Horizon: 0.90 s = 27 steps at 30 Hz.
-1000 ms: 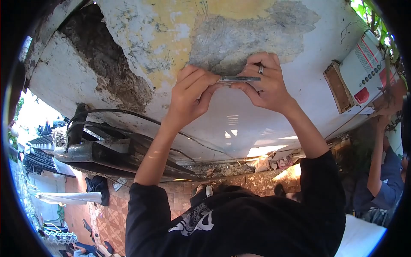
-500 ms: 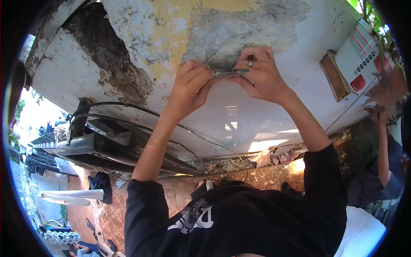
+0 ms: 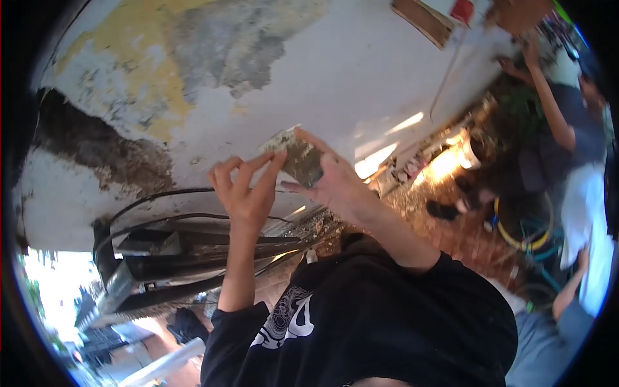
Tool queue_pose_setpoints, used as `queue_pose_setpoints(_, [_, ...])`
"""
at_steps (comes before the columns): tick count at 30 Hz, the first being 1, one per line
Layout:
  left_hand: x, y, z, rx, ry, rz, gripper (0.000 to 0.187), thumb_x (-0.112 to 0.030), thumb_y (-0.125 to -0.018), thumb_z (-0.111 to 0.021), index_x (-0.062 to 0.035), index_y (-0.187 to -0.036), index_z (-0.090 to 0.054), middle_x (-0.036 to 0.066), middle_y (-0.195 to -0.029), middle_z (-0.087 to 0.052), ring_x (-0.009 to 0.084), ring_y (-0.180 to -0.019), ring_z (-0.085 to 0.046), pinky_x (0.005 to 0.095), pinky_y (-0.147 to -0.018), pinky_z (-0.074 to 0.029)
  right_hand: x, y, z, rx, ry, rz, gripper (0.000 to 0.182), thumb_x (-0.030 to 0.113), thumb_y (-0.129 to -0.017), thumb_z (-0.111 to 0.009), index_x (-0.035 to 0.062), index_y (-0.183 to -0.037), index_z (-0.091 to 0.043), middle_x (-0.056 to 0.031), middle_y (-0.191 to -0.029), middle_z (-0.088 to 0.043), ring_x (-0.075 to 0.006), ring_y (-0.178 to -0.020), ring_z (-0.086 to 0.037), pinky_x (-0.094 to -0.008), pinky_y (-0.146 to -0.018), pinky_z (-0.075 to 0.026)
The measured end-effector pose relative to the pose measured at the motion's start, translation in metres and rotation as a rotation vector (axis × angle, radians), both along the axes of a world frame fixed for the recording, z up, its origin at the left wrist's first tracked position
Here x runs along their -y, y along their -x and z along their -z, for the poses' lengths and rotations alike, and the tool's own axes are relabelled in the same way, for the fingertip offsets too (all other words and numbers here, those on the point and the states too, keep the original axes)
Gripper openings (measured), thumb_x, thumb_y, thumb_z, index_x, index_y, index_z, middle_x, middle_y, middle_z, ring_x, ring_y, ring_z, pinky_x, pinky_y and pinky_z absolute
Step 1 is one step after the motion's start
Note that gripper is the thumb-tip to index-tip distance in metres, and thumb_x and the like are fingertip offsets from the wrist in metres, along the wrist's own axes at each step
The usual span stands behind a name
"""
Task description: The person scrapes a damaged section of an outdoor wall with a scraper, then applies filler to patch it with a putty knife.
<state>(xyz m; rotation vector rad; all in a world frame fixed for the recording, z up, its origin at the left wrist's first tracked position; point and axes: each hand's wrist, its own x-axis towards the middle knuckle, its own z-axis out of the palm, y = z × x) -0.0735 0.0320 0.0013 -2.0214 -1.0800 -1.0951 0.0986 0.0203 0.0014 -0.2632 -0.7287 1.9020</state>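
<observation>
A flat, roughly square piece (image 3: 302,160), dull grey-brown with pale flecks along its upper left edge, is held in my right hand (image 3: 342,190). The index finger lies along its upper edge and other fingers are below it; its exact kind cannot be told. My left hand (image 3: 244,193) is at the piece's left side, fingers spread, a fingertip at or touching the flecked edge. Both hands are in front of the white wall (image 3: 361,71), below a patch of peeling yellow paint (image 3: 142,58) and bare grey plaster (image 3: 225,55).
Black metal frames with curved bars (image 3: 187,261) lean near the wall at lower left. A dark broken hollow (image 3: 90,138) marks the wall. At right, a co-worker (image 3: 554,122) reaches up to the wall; another person's arm (image 3: 570,290) shows below. A yellow-rimmed wheel (image 3: 525,242) is nearby.
The piece and both hands have come down from the bare plaster patch. The piece has turned from edge-on to show its face. My left fingers have spread, and the view has swung right.
</observation>
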Motion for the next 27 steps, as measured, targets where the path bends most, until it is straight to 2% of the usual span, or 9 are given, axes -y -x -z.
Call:
queue_pose_setpoints(3, [0.028, 0.008, 0.031, -0.041, 0.171, 0.056, 0.043, -0.005, -0.062, -0.068, -0.023, -0.1, -0.073, -0.009, -0.097, -0.062, 0.0186, -0.088, -0.047, 0.0373, -0.08, -0.036, 0.027, 0.018, 0.027, -0.013, 0.383, 0.118, 0.049, 0.026, -0.098, -0.048, 0.0045, -0.141, -0.035, -0.0074, -0.123, -0.055, -0.0178, -0.115, -0.055, -0.0414, -0.103, -0.043])
queue_pose_setpoints(4, [0.039, 0.013, 0.04, -0.03, 0.265, 0.055, 0.043, -0.006, -0.062, -0.067, -0.0245, -0.1, -0.073, -0.01, -0.1, -0.062, 0.0184, -0.091, -0.046, 0.0381, -0.081, -0.035, 0.033, 0.021, 0.045, -0.118, 0.511, 0.114, 0.035, 0.015, -0.097, -0.048, 0.0038, -0.129, -0.049, -0.0071, -0.114, -0.06, -0.0167, -0.105, -0.06, -0.0364, -0.097, -0.047])
queue_pose_setpoints(9, [0.073, 0.046, 0.062, 0.021, 0.404, 0.176, 0.043, -0.007, -0.065, -0.066, -0.0261, -0.102, -0.072, -0.01, -0.105, -0.062, 0.0186, -0.093, -0.046, 0.0384, -0.084, -0.035, 0.078, 0.055, 0.062, -0.223, 0.608, 0.076, 0.027, 0.009, -0.093, -0.053, 0.0016, -0.12, -0.051, -0.007, -0.108, -0.06, -0.0168, -0.099, -0.06, -0.0308, -0.088, -0.051])
queue_pose_setpoints(11, [0.08, 0.054, 0.062, 0.058, 0.414, 0.199, 0.042, -0.008, -0.065, -0.065, -0.0264, -0.102, -0.072, -0.01, -0.106, -0.062, 0.0187, -0.094, -0.046, 0.0387, -0.084, -0.035, 0.095, 0.073, 0.049, -0.21, 0.769, 0.283, 0.02, 0.009, -0.092, -0.055, 0.0016, -0.111, -0.053, -0.0063, -0.106, -0.061, -0.0167, -0.101, -0.06, -0.0312, -0.091, -0.049])
queue_pose_setpoints(19, [0.087, 0.059, 0.045, 0.158, 0.36, 0.242, 0.036, -0.006, -0.068, -0.071, -0.024, -0.099, -0.074, -0.008, -0.106, -0.065, 0.0206, -0.095, -0.049, 0.0363, -0.086, -0.037, 0.114, 0.109, 0.039, -0.409, 0.691, 0.485, 0.019, 0.005, -0.09, -0.056, 0.0048, -0.109, -0.058, -0.0076, -0.105, -0.064, -0.0174, -0.105, -0.058, -0.0372, -0.101, -0.041])
queue_pose_setpoints(21, [0.087, 0.058, 0.043, 0.204, 0.42, 0.264, 0.037, -0.006, -0.068, -0.072, -0.0223, -0.101, -0.073, -0.006, -0.106, -0.065, 0.0213, -0.098, -0.049, 0.0369, -0.089, -0.037, 0.113, 0.113, 0.045, -0.327, 0.576, 0.604, 0.025, 0.003, -0.089, -0.056, 0.0025, -0.114, -0.056, -0.0098, -0.11, -0.062, -0.0195, -0.106, -0.057, -0.0382, -0.098, -0.043])
queue_pose_setpoints(23, [0.095, 0.057, 0.021, 0.228, 0.481, 0.334, 0.037, -0.005, -0.068, -0.072, -0.02, -0.102, -0.073, -0.003, -0.107, -0.064, 0.022, -0.097, -0.05, 0.0369, -0.088, -0.038, 0.104, 0.113, 0.048, 0.002, 0.468, 0.717, 0.028, -0.001, -0.089, -0.054, -0.001, -0.117, -0.055, -0.0108, -0.115, -0.06, -0.0206, -0.108, -0.057, -0.0357, -0.094, -0.046])
queue_pose_setpoints(25, [0.107, 0.062, -0.007, 0.245, 0.538, 0.408, 0.037, -0.004, -0.069, -0.072, -0.0177, -0.103, -0.073, 0.0, -0.107, -0.064, 0.0226, -0.096, -0.052, 0.0368, -0.088, -0.039, 0.083, 0.106, 0.022, 0.181, 0.034, 0.942, 0.033, -0.003, -0.091, -0.049, -0.0037, -0.124, -0.053, -0.0123, -0.121, -0.057, -0.0196, -0.111, -0.057, -0.032, -0.094, -0.047])
queue_pose_setpoints(27, [0.123, 0.073, -0.035, 0.349, 0.499, 0.695, 0.047, -0.004, -0.063, -0.07, -0.0165, -0.108, -0.071, 0.002, -0.108, -0.063, 0.0223, -0.089, -0.054, 0.0359, -0.079, -0.042, 0.053, 0.101, -0.013, 0.23, -0.001, 1.004, 0.044, 0.001, -0.095, -0.044, -0.0032, -0.138, -0.041, -0.0147, -0.129, -0.054, -0.02, -0.116, -0.055, -0.0312, -0.1, -0.043])
